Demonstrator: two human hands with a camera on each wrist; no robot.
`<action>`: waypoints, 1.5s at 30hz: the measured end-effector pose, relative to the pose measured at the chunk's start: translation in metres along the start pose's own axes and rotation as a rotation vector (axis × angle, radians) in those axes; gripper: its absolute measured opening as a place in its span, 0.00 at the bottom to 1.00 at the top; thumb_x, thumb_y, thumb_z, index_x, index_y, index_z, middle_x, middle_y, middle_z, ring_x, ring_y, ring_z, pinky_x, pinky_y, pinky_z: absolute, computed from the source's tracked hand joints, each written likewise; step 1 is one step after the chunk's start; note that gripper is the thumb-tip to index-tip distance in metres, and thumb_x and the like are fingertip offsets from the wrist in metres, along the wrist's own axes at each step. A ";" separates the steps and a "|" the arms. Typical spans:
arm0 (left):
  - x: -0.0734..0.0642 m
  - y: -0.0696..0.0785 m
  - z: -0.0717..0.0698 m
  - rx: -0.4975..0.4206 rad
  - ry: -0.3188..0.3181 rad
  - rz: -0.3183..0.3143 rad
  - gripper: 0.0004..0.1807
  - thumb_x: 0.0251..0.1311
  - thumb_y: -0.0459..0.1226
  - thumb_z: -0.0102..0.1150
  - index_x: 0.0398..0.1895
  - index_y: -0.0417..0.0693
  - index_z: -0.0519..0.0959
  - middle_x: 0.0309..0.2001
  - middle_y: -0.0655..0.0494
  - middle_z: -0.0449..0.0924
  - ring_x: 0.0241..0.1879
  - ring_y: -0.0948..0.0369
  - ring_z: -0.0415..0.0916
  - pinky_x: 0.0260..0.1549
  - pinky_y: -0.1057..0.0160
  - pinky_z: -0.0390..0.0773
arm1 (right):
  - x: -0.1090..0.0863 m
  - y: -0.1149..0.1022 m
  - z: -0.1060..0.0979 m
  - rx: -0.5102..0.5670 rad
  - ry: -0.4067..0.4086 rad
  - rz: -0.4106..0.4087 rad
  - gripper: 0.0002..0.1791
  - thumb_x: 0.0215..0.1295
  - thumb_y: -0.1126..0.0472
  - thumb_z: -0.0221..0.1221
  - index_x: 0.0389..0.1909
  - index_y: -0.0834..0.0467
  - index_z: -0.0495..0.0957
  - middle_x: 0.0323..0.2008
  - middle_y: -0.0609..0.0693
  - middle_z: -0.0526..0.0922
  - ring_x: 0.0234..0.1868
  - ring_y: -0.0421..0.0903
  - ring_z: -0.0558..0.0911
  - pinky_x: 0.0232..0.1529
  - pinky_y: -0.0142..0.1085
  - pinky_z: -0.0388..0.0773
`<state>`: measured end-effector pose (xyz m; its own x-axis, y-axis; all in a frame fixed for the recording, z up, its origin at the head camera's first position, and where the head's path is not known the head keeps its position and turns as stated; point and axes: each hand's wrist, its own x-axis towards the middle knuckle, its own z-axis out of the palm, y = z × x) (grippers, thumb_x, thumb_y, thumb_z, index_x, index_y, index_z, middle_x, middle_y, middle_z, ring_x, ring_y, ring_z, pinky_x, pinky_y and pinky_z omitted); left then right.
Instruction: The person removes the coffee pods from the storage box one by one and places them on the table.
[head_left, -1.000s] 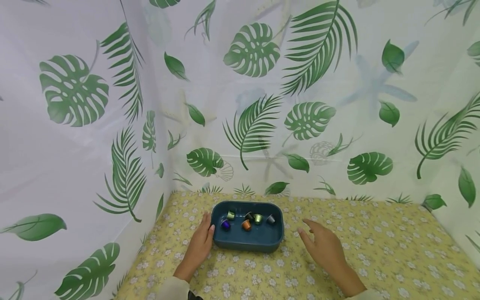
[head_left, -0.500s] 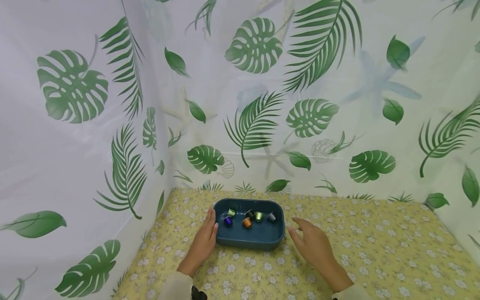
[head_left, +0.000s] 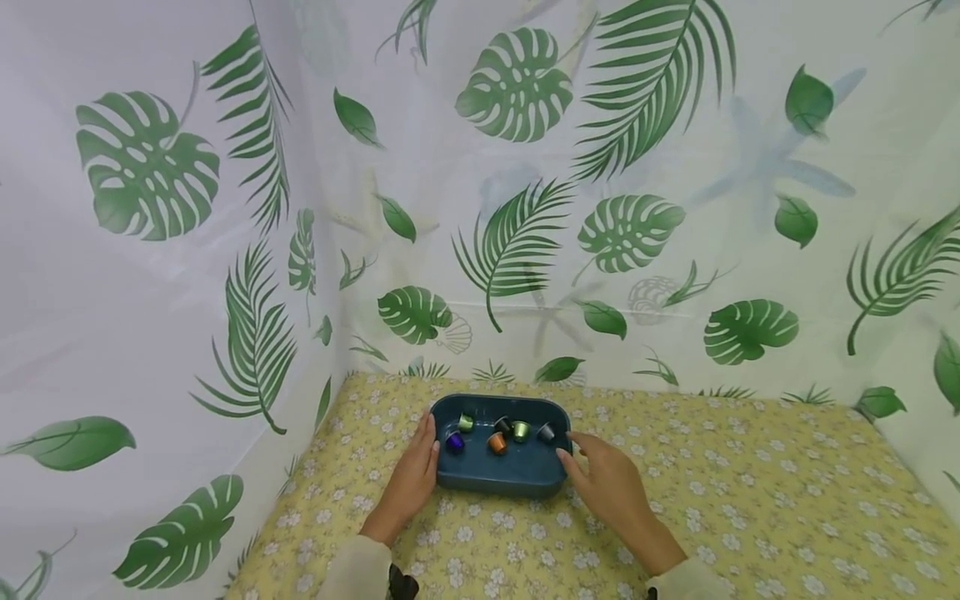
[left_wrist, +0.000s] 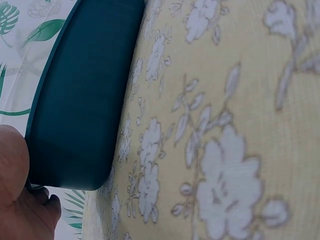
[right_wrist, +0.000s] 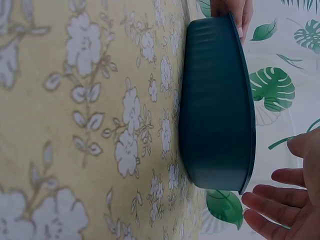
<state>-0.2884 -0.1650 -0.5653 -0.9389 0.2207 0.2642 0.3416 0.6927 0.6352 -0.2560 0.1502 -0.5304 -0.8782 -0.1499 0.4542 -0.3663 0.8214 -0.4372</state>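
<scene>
A dark teal plastic tray (head_left: pixel 498 485) with rounded corners stands on the cloth. Several coffee capsules lie in it: a purple one (head_left: pixel 454 442), an orange one (head_left: pixel 497 443), two green ones, a black one and a grey one (head_left: pixel 546 432). My left hand (head_left: pixel 411 471) grips the tray's left end, thumb at the rim and fingers along the outer wall. At the right end is my right hand (head_left: pixel 609 483), its fingers extended and spread; in the right wrist view these fingers (right_wrist: pixel 272 207) are right at the rim.
A yellow floral cloth (head_left: pixel 750 483) covers the table. White leaf-printed sheeting (head_left: pixel 660 108) rises close behind the tray and along the left side.
My right hand has moved left, from a gap away up to the tray's right rim. My left hand has stayed at the left end. The head view has tilted slightly.
</scene>
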 end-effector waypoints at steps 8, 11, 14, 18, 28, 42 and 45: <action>0.000 0.000 0.000 0.006 -0.011 -0.005 0.31 0.84 0.41 0.34 0.81 0.34 0.46 0.82 0.45 0.37 0.79 0.47 0.46 0.72 0.44 0.57 | 0.006 -0.005 0.005 -0.004 0.049 -0.060 0.21 0.69 0.53 0.66 0.55 0.62 0.84 0.51 0.60 0.86 0.46 0.55 0.87 0.43 0.51 0.84; 0.000 0.001 -0.001 0.003 -0.024 -0.014 0.32 0.84 0.44 0.32 0.81 0.36 0.45 0.82 0.47 0.36 0.79 0.48 0.45 0.72 0.44 0.57 | 0.010 -0.009 0.007 -0.013 0.073 -0.095 0.21 0.67 0.55 0.68 0.54 0.64 0.84 0.50 0.60 0.86 0.47 0.57 0.86 0.44 0.52 0.84; -0.001 0.001 -0.002 0.005 -0.026 -0.014 0.32 0.84 0.44 0.31 0.81 0.35 0.45 0.82 0.46 0.36 0.79 0.47 0.45 0.72 0.44 0.57 | 0.013 -0.013 0.010 -0.015 0.082 -0.126 0.20 0.65 0.56 0.70 0.53 0.64 0.84 0.48 0.60 0.87 0.46 0.57 0.86 0.43 0.52 0.84; -0.002 0.000 -0.002 0.008 -0.029 -0.014 0.32 0.84 0.43 0.31 0.81 0.34 0.45 0.82 0.45 0.36 0.79 0.46 0.45 0.72 0.44 0.57 | 0.017 -0.018 0.014 -0.016 0.065 -0.135 0.19 0.64 0.57 0.71 0.51 0.64 0.85 0.47 0.60 0.87 0.46 0.57 0.86 0.44 0.51 0.84; -0.001 0.002 -0.004 0.010 -0.035 -0.007 0.31 0.84 0.42 0.32 0.80 0.34 0.45 0.82 0.45 0.36 0.78 0.47 0.46 0.72 0.45 0.57 | 0.022 -0.028 0.023 -0.016 -0.004 -0.090 0.19 0.64 0.55 0.71 0.50 0.64 0.85 0.47 0.59 0.87 0.49 0.58 0.86 0.47 0.52 0.83; -0.002 -0.001 -0.004 0.058 -0.054 -0.017 0.32 0.84 0.45 0.30 0.81 0.36 0.44 0.82 0.48 0.34 0.78 0.47 0.47 0.71 0.45 0.59 | 0.033 -0.037 0.039 0.018 -0.093 -0.064 0.21 0.65 0.53 0.70 0.52 0.63 0.85 0.48 0.58 0.87 0.47 0.56 0.86 0.46 0.52 0.83; -0.001 0.000 -0.004 0.059 -0.059 -0.025 0.32 0.84 0.44 0.31 0.81 0.37 0.43 0.82 0.49 0.33 0.78 0.48 0.47 0.71 0.45 0.60 | 0.036 -0.039 0.041 0.009 -0.103 -0.071 0.20 0.64 0.54 0.70 0.51 0.63 0.85 0.48 0.58 0.87 0.46 0.56 0.86 0.45 0.52 0.83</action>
<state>-0.2869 -0.1679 -0.5628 -0.9486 0.2416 0.2045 0.3165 0.7376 0.5965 -0.2860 0.0904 -0.5291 -0.8766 -0.2640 0.4023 -0.4312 0.8019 -0.4135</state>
